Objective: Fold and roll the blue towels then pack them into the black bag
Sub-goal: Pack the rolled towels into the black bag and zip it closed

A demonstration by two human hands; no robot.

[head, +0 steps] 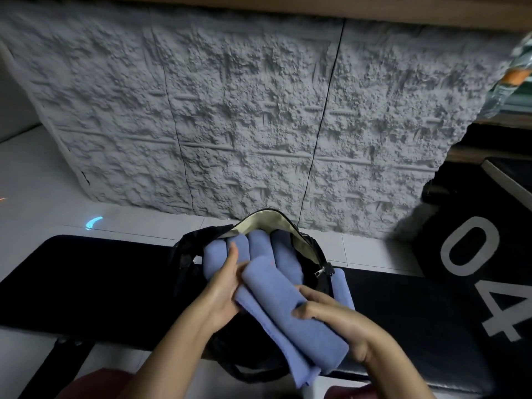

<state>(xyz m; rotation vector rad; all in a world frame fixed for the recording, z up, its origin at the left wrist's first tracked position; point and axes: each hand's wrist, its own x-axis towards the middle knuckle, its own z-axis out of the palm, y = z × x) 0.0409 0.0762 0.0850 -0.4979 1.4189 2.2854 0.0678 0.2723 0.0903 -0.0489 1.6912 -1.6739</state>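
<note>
1. Towel roll [288, 306], blue and soft, is held between both hands just in front of the open black bag [190, 251], with its far end at the bag's mouth.
2. Left hand [221, 295] cups the roll's far left side with the thumb raised. Its fingers are mostly hidden by the cloth but seem curled round it.
3. Right hand [339, 321] wraps the near right side, with the fingers curled over the top of the roll.
4. Three rolled towels [259, 243] already sit side by side in the bag against its pale lining [267, 220]. One more blue towel [344, 289] lies on the black bench [86, 277], just right of the bag.
5. Handling, as a judgement: the roll looks light, limp and not at all fragile, but it will probably loosen if held slackly. A loose flap [302, 370] trails at the near end.
6. Grip is probably best round the middle, with that flap pinned under the fingers. The cloth should squash easily, so the roll can be pressed in beside the others.
</note>
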